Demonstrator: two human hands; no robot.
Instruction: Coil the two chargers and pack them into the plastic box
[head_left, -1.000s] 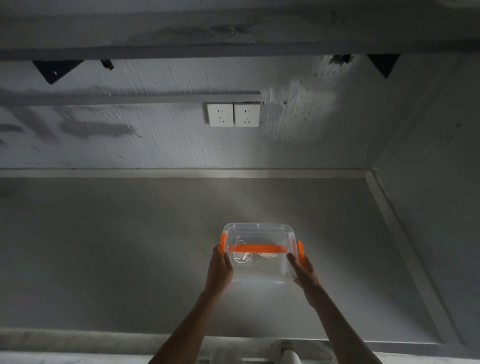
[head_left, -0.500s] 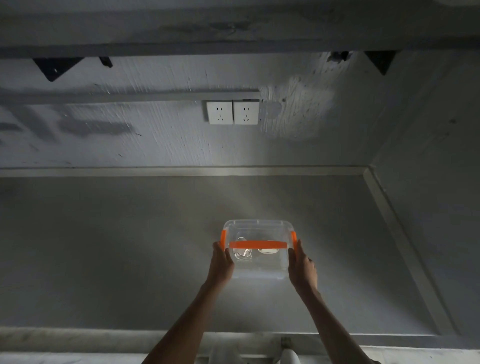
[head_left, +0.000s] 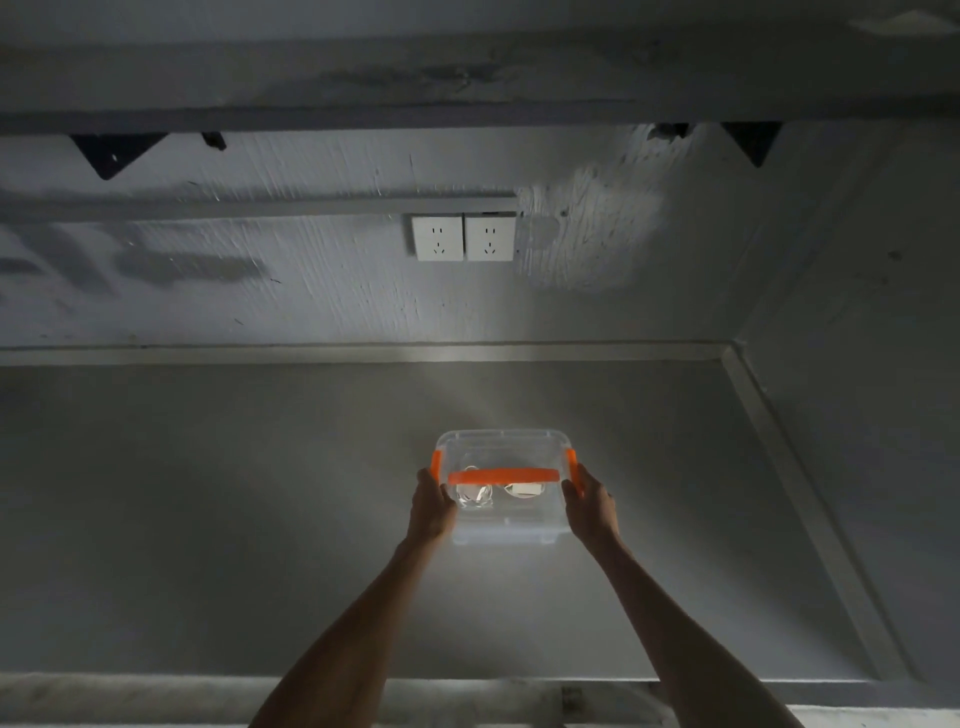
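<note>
A clear plastic box (head_left: 503, 447) with an orange handle (head_left: 503, 475) across its lid and orange side latches stands on the grey counter (head_left: 208, 519). Two coiled white chargers (head_left: 474, 493) show through the lid, one at the left and one (head_left: 522, 489) at the right. My left hand (head_left: 431, 504) presses against the box's left side by the left latch (head_left: 437, 464). Against the right side, my right hand (head_left: 589, 506) has its fingers on the right latch (head_left: 572, 462).
Two white wall sockets (head_left: 463, 238) sit on the back wall above the counter. A side wall (head_left: 857, 415) closes off the right. A shelf on black brackets (head_left: 117, 151) hangs overhead.
The right latch, which stood out from the box a second ago, now lies flat against it under my right hand. The box and my left hand stay where they were.
</note>
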